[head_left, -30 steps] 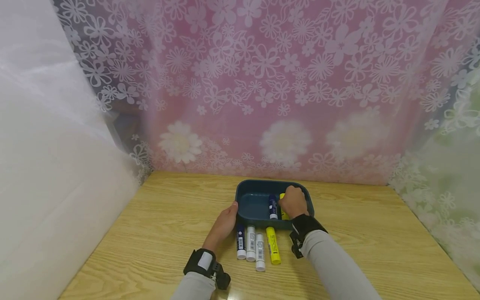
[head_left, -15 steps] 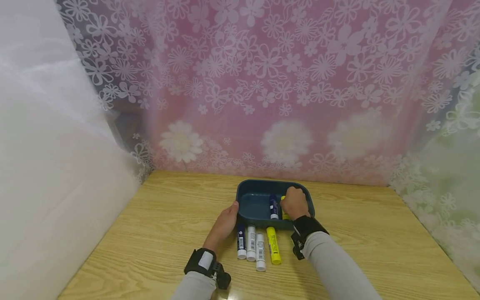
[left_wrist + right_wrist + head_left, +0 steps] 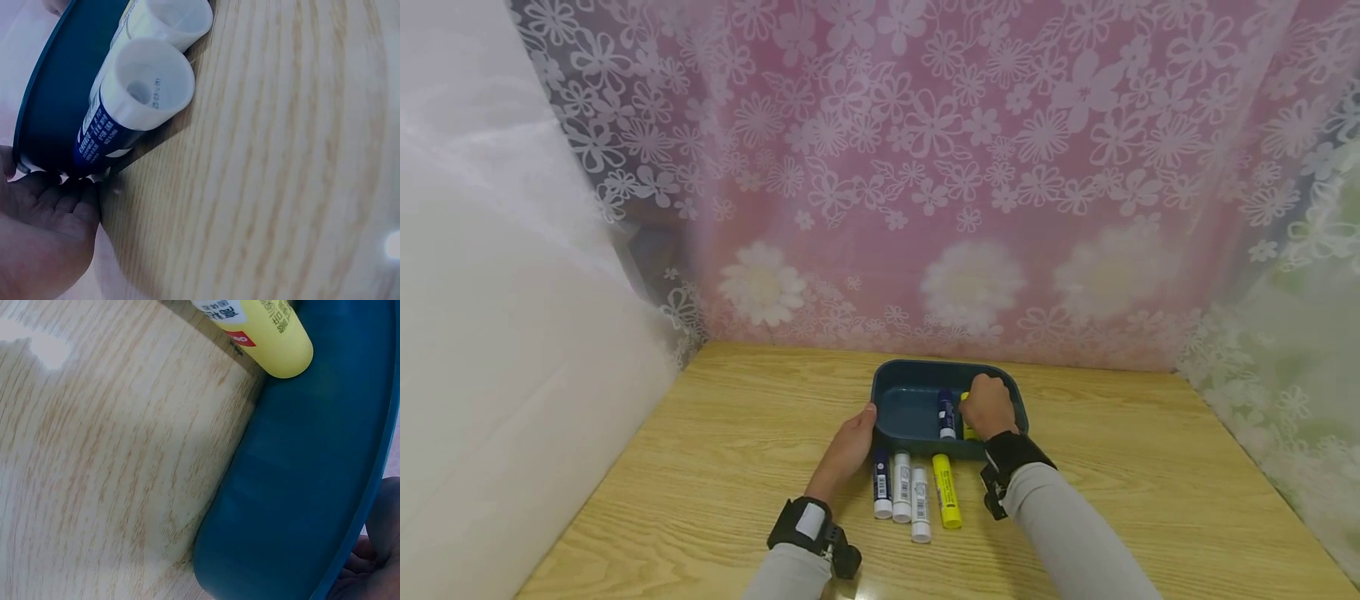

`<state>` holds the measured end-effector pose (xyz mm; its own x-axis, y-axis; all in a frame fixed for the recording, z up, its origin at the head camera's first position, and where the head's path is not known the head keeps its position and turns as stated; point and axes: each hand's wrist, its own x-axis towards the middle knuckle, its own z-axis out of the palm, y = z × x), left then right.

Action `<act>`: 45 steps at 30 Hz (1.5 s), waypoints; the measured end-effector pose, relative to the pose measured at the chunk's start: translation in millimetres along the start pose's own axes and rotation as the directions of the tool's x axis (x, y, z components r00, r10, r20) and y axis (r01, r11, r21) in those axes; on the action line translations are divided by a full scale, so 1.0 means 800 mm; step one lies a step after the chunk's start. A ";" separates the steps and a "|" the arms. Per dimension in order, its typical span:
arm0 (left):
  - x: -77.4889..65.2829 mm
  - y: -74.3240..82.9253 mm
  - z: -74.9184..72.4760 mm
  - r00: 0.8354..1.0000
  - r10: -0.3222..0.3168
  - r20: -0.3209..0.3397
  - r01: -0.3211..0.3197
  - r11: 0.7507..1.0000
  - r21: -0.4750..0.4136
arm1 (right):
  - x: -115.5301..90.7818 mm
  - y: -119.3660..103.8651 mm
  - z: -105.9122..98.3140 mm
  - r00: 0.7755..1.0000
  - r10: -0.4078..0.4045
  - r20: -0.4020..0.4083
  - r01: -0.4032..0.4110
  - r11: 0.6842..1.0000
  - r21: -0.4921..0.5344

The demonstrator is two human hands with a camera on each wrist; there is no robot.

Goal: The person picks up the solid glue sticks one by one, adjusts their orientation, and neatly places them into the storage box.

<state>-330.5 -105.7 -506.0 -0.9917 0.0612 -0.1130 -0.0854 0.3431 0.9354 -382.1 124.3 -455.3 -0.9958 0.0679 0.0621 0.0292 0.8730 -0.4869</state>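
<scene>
A dark teal rectangular box point(image 3: 910, 417) sits on the table, its open top facing up. My left hand point(image 3: 852, 442) grips its left end, thumb at the rim and fingertips against the outer wall in the left wrist view. Reaching inside the box, my right hand point(image 3: 989, 406) has its fingers curled at a yellow glue stick point(image 3: 967, 427) and hides much of it. Just left of that lies a navy glue stick point(image 3: 947, 417) with a white end. In the right wrist view, only part of my right hand point(image 3: 375, 569) shows beyond the box rim.
In front of the box lie another navy glue stick point(image 3: 882, 487), two white glue sticks point(image 3: 902, 490) and a yellow glue stick point(image 3: 947, 492), ends toward me. The wooden table point(image 3: 737, 417) meets a flowered pink curtain point(image 3: 880, 208) behind the box.
The yellow glue stick's visible end in the box sits slightly lower than a second ago, with my right hand shifted very little. My left hand stays put on the box.
</scene>
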 end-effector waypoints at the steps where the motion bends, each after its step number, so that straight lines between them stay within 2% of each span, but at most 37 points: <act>1: 0.000 0.000 0.000 1.000 -0.006 0.000 0.006 1.000 -0.003 | 0.000 0.000 0.000 1.000 -0.001 -0.003 0.001 1.000 -0.002; 19: 0.000 0.000 0.000 1.000 0.014 -0.005 -0.014 1.000 0.014 | 0.004 0.005 0.003 0.999 -0.032 0.008 0.032 0.999 0.013; 29: -0.001 0.001 0.001 1.000 -0.015 -0.001 0.015 1.000 -0.008 | 0.002 0.004 -0.002 0.998 -0.045 0.035 0.044 0.999 0.033; 36: -0.002 0.002 0.001 1.000 -0.023 -0.008 0.023 1.000 -0.017 | -0.002 0.000 -0.020 0.983 -0.178 -0.053 0.182 0.980 0.077; 41: -0.002 0.002 0.002 1.000 -0.017 -0.009 0.017 1.000 -0.019 | -0.004 0.004 -0.038 0.989 -0.143 -0.037 0.147 0.981 0.127; 45: -0.001 0.001 0.002 1.000 -0.013 -0.004 0.013 1.000 -0.015 | -0.007 0.015 -0.051 0.993 -0.104 -0.058 0.112 0.983 0.147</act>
<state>-329.5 -103.6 -505.6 -0.9909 0.0528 -0.1235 -0.0994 0.3297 0.9389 -372.9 154.2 -426.2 -0.9866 0.0043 0.1628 -0.0955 0.7945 -0.5996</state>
